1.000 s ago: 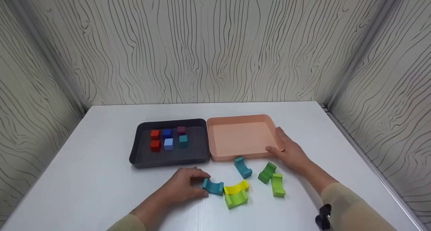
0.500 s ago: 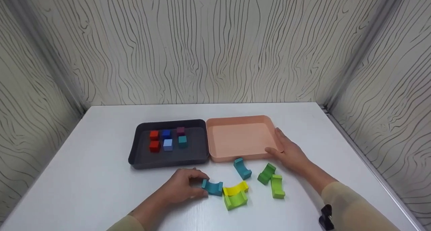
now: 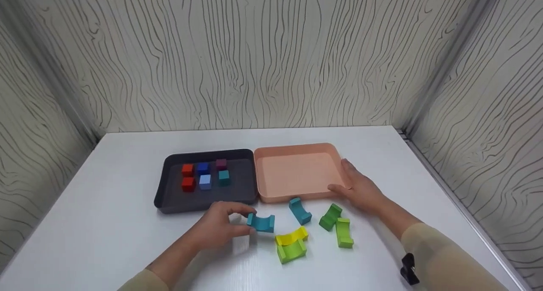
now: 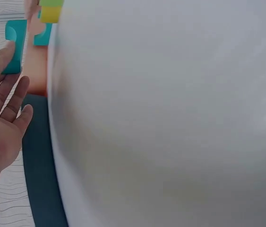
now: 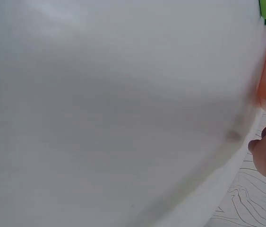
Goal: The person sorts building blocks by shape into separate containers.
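My left hand [image 3: 218, 226] pinches a teal block with a curved hollow [image 3: 261, 223] by its left end, thumb on the near side and fingers behind. In the left wrist view the same teal block [image 4: 17, 45] stands out beyond the fingertips. The block is raised over the white table, a shadow below the hand. My right hand [image 3: 360, 190] holds the near right corner of a peach tray [image 3: 297, 196], thumb over the front rim and fingers along the right side. A second teal curved block [image 3: 300, 211] lies just before that tray.
A yellow curved block [image 3: 292, 236] and a lime one [image 3: 292, 252] lie together. Farther right, a dark green block [image 3: 330, 217] touches another lime block [image 3: 344, 233]. A dark grey tray [image 3: 246, 189] left of the peach one holds several small coloured cubes [image 3: 205, 182].
My left hand has lifted the teal curved block up from the table, away from the yellow block's end. The right hand stays at the peach tray's corner. The head view has shifted slightly.
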The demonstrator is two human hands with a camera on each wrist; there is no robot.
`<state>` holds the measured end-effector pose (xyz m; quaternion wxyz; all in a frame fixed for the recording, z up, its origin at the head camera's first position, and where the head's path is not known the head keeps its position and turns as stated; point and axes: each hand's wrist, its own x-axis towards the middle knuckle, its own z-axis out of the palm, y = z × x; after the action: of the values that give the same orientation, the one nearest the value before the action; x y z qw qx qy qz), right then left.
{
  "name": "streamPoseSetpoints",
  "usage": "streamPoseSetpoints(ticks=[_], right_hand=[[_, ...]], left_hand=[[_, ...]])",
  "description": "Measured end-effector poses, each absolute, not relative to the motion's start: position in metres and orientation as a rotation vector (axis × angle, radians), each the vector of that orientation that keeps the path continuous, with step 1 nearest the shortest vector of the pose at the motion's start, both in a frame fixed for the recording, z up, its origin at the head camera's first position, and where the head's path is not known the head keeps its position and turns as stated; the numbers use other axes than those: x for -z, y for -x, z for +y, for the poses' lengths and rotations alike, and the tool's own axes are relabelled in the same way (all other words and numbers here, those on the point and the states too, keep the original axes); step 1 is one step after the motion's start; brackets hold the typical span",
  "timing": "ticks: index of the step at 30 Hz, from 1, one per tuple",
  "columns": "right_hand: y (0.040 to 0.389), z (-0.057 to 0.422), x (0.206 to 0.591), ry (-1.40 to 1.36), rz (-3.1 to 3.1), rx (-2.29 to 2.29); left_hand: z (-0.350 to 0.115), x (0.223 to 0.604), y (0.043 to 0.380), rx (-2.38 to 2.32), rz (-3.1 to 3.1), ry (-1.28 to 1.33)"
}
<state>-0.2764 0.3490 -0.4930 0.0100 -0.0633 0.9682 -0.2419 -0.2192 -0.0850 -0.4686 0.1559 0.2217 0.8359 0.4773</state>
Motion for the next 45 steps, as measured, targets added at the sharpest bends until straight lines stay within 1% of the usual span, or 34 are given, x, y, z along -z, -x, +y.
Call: streamPoseSetpoints(ticks=[6,11,19,30,36,45], right_hand=[[0.278,0.349,0.479,0.18,2.969,0.688],[0.277,0.357,0.473,0.301,2.997,0.614],[0.275,0.359,0.471,0.312,2.953,0.63],[0.279,0.362,0.47,0.375,3.006,0.509],[0.277,0.362,0.471,0.357,3.011,0.489],[0.276,0.361,0.474,0.336,3.002,0.458]], left_hand=[[-0.084,0.455,0.226,-1.393,2.416,-0.628],[-0.08,0.453,0.229,-1.417,2.416,-0.644],[-0.071,0.45,0.232,-1.458,2.45,-0.676],[-0.055,0.442,0.238,-1.516,2.419,-0.679],[-0.044,0.443,0.246,-1.552,2.458,-0.673],[-0.027,0.438,0.265,-1.563,2.529,-0.591]])
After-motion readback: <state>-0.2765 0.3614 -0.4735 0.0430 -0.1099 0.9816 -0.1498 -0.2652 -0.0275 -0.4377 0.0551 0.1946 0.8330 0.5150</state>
